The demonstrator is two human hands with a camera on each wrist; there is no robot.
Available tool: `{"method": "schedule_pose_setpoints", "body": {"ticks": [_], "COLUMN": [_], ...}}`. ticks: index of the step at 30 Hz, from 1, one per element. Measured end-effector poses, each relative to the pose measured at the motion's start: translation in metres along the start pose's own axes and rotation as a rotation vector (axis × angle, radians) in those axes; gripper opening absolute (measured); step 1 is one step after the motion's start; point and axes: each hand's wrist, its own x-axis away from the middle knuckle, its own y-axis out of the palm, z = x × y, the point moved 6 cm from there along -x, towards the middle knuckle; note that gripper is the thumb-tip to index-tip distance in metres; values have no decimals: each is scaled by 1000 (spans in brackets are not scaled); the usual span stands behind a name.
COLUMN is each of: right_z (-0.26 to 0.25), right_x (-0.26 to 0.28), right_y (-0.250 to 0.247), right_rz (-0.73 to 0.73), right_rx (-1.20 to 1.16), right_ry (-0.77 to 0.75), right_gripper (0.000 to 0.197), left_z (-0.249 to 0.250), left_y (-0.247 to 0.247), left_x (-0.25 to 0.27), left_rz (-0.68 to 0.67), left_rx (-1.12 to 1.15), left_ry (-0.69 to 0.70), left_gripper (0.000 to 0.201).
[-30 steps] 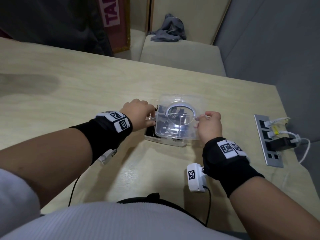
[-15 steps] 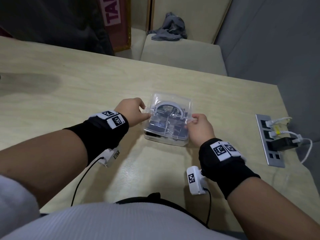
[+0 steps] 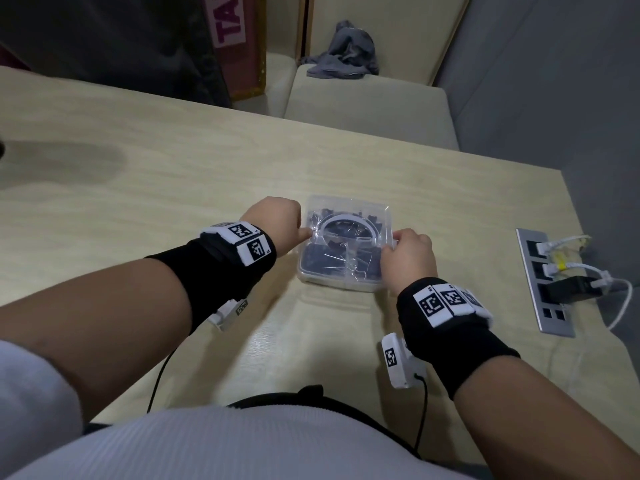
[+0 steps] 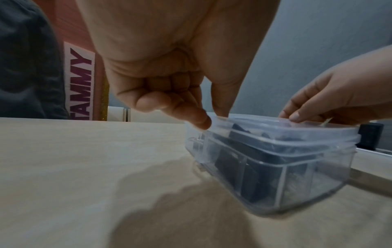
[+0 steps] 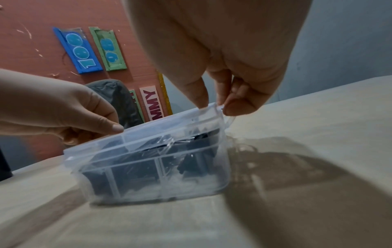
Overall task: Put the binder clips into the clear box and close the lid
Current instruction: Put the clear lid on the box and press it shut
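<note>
Since a second ago you have swung the lid (image 3: 349, 220) down from its raised tilt, and it now lies flat on the clear box (image 3: 341, 271), which sits on the table (image 3: 173, 174) just ahead of you, toward one o'clock of the table's middle. Black binder clips (image 3: 320, 261) fill the box's compartments under the lid. Your left hand (image 3: 273, 223) is at the box's nine o'clock edge, thumb and curled forefinger pinching the lid's rim (image 4: 214, 117), the other fingers tucked into the palm. Your right hand (image 3: 408, 258) is at the three o'clock edge, thumb and fingertips nipping the lid's corner tab (image 5: 218, 107). Whether the lid has fully snapped shut cannot be told. Out at three o'clock a metal socket strip (image 3: 547, 292) is set into the table with white cables (image 3: 588, 271) plugged in. Beyond the far edge, at twelve o'clock, a grey cloth (image 3: 346, 53) lies on a beige seat (image 3: 363, 102).
</note>
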Motion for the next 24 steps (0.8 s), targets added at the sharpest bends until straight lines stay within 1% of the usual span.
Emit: {"method": "schedule_pose_setpoints", "body": {"ticks": [6, 18, 20, 24], "right_z": [5, 12, 12, 12], "right_x": [-4, -11, -12, -10], "right_y": [-3, -3, -3, -2], "right_rz": [-11, -61, -59, -68], "right_rx": [-7, -26, -50, -63], "right_ry": [-4, 27, 41, 71], "right_gripper": [30, 24, 23, 24], "left_z": [2, 7, 10, 8], "left_y": [4, -2, 0, 3], "left_x": [-8, -12, -13, -12], "left_rz": [-15, -141, -141, -98], "left_rx": [-36, 20, 8, -2], "left_ry": [-8, -22, -7, 13], "left_gripper": [34, 32, 31, 34]}}
